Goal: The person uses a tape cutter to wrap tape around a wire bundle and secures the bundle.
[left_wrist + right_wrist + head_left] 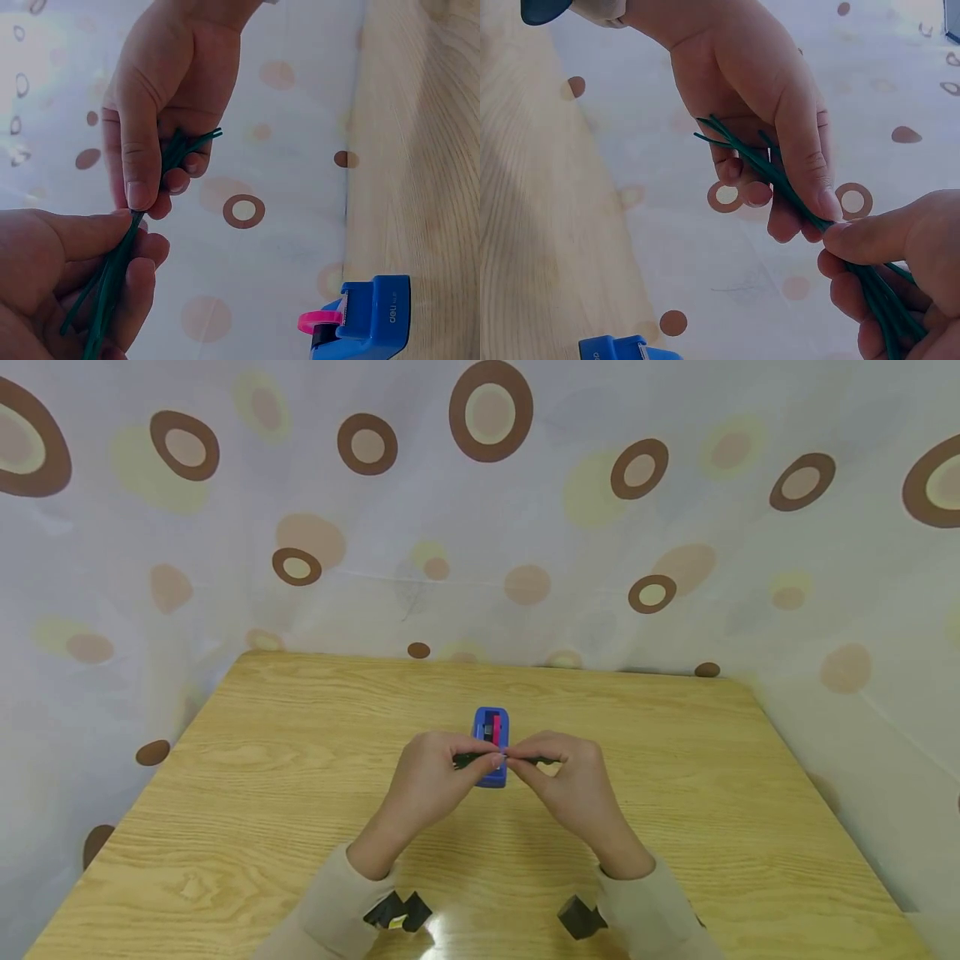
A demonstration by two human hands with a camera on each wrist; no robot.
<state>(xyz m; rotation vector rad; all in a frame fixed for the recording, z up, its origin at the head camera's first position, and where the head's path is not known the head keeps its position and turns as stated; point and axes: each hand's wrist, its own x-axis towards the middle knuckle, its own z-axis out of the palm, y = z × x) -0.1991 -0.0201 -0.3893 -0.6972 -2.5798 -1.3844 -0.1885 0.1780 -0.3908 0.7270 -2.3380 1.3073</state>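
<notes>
Both hands hold a bundle of thin green stem-like strands (114, 281) in the air above the table. My left hand (437, 774) grips one half, its thumb pressed on the bundle; loose strand ends (718, 132) fan out past its palm. My right hand (566, 781) pinches the other half, thumb and fingers meeting the left hand's tips at the middle. A blue tape dispenser (491, 781) with a pink wheel (313, 322) stands on the table behind the hands, partly hidden by them in the head view.
The wooden table (300, 718) reaches back to a white curtain (420, 527) with brown and cream circles, which also hangs at both sides. Black wrist mounts (579, 917) sit by the beige sleeves (330, 902).
</notes>
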